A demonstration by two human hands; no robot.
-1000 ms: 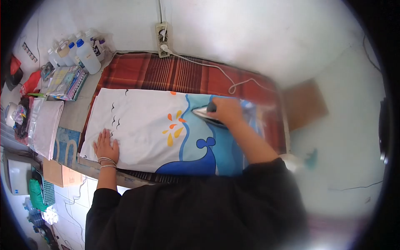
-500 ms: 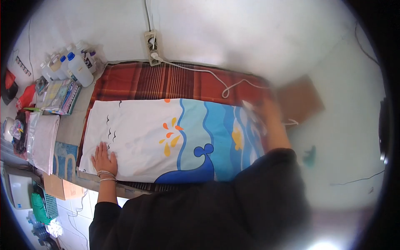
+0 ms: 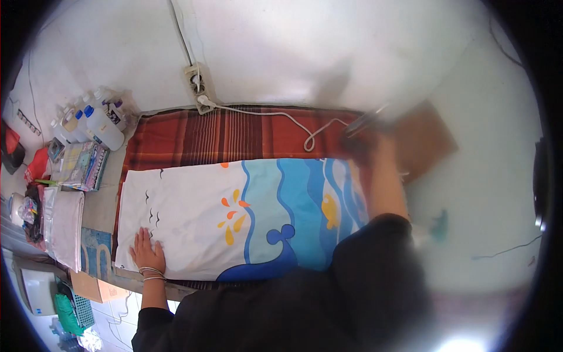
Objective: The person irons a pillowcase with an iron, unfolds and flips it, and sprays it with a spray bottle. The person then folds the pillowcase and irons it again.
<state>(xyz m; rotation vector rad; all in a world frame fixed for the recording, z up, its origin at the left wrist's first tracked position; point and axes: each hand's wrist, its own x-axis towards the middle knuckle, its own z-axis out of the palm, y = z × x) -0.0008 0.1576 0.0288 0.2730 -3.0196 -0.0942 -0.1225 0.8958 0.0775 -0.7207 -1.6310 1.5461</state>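
Note:
A folded white and blue cloth (image 3: 193, 217) printed with a whale tail, waves, birds and a yellow fish lies on a red plaid cloth (image 3: 158, 141). My left hand (image 3: 148, 253) rests flat on its white left end, fingers stretched. Beyond the right end, my right hand (image 3: 380, 146) grips what looks like a clothes iron (image 3: 365, 122), tilted, with a shiny face and dark body. Motion blur hides its details and my fingers. A white cord (image 3: 281, 112) runs towards it from a wall socket strip (image 3: 197, 88).
A brown square board (image 3: 427, 141) lies at the right. Plastic bottles (image 3: 104, 129), stacked folded cloths (image 3: 82, 166) and a plastic-wrapped pale bundle (image 3: 63, 226) stand along the left. Below the table edge are a cardboard box (image 3: 97, 287) and a green basket (image 3: 83, 311).
The view has tilted, so the table sits lower in it. My right hand has brought the iron up and away from the printed cloth's right end. My left hand stays flat on the cloth.

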